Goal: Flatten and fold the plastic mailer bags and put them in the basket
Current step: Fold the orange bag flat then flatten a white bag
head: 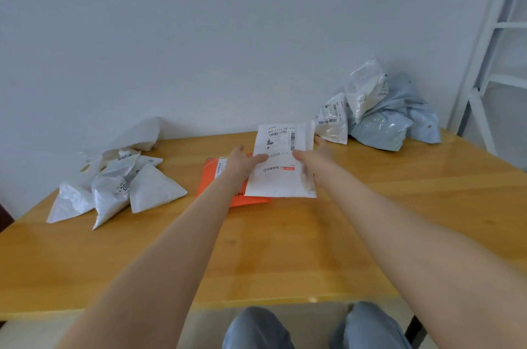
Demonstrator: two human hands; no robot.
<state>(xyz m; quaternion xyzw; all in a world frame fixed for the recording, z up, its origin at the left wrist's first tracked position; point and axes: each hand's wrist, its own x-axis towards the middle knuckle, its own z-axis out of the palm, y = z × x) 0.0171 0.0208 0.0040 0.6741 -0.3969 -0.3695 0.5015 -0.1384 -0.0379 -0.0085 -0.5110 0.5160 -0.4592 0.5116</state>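
Head view, entries as I read them from the remote station.

1. Item in hand: white mailer bag with a shipping label, held up over the middle of the desk. Left hand grips its left edge and right hand its right edge. The fingers are grasping it, thumbs on the printed face and the rest mostly hidden behind. It looks fairly flat and is not yet folded.
2. Orange mailer: lying flat on the desk, partly under the white one, unfolded.
3. Folded white triangles: a cluster on the left of the desk, several pieces. I judge these finished as to folding.
4. Crumpled white bag: behind that cluster, against the wall.
5. Heap of unworked bags: far right corner, grey-blue and white, puffy and creased.
6. Basket: none that I can see.

Assessment: several bags are folded, one is being flattened, and the orange one and the heap remain. I cannot see any bag binned, so the basket step appears wholly outstanding.
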